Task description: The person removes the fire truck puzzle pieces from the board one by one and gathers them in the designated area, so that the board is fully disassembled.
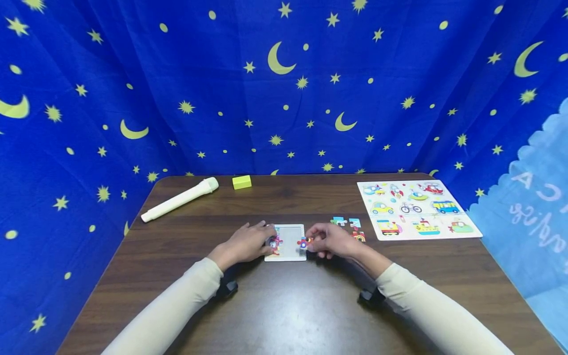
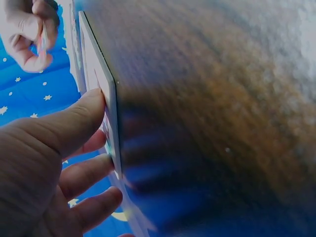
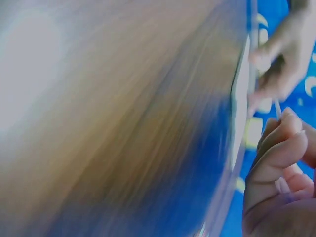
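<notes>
A small white-rimmed puzzle tray (image 1: 291, 254) lies flat on the table, with colourful jigsaw piecework (image 1: 275, 243) along its left side. My left hand (image 1: 249, 242) rests on that side, thumb near the front and fingers spread toward the back. In the left wrist view its thumb (image 2: 84, 116) and fingertips touch the tray. Between thumb and fingers my right hand (image 1: 332, 240) pinches a red and blue jigsaw piece (image 1: 303, 243) over the tray's right edge. The right wrist view shows the curled right fingers (image 3: 281, 153), with only a thin edge of the piece visible.
Several loose jigsaw pieces (image 1: 354, 223) lie right of the right hand, one partly beside its wrist. Farther right is a vehicle picture board (image 1: 419, 209). A yellow block (image 1: 241, 182) and a pale rod-shaped tool (image 1: 179, 200) sit toward the back left. A starry blue curtain surrounds the table (image 1: 284, 315).
</notes>
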`<state>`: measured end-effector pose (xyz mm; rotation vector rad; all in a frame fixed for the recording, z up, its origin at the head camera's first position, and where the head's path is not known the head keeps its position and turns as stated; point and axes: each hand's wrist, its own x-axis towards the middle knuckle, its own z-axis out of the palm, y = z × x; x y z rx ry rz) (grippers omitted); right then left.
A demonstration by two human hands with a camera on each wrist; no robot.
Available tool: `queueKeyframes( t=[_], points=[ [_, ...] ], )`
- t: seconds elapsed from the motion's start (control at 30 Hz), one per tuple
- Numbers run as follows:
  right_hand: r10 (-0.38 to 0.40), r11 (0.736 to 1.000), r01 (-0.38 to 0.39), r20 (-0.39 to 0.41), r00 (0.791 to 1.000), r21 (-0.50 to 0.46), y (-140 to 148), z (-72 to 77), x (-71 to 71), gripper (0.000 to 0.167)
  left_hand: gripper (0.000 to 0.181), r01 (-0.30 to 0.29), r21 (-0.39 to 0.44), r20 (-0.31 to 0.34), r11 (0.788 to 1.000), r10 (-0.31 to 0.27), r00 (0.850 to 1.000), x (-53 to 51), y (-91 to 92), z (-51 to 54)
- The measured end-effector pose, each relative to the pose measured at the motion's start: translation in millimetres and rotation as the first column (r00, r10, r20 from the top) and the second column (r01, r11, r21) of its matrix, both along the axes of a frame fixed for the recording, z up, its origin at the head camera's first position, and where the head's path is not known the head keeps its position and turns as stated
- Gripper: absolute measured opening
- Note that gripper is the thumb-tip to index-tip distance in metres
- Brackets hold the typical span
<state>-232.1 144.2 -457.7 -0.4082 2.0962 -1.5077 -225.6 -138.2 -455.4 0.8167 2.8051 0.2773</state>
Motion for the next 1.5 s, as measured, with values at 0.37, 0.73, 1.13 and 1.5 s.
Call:
queueKeyframes(
  t=[0.37,0.73,1.13,1.5],
  points=[
    [-0.09,0.975,0.104,-0.079,0.993,0.197,84.9,-6.6,3.5,0.024,0.042,0.001,-0.009,-0.007,1.0,-0.001,1.0,-0.3,1.8,0.3],
    [0.054,0.93,0.035,-0.233,0.971,0.365,87.6,-0.4,-2.7,0.019,0.043,0.005,0.011,-0.005,1.0,-0.005,1.0,-1.7,3.1,4.2],
    [-0.02,0.969,0.074,-0.223,0.975,0.235,37.3,20.8,-17.5,0.015,0.043,0.02,-0.007,-0.039,1.0,-0.02,0.999,-2.7,1.7,4.4],
    [-0.024,0.989,0.034,-0.07,0.997,0.146,-64.3,0.3,-28.7,0.021,0.059,0.033,-0.007,-0.022,0.999,-0.033,0.999,23.9,-3.3,12.1]
  ],
)
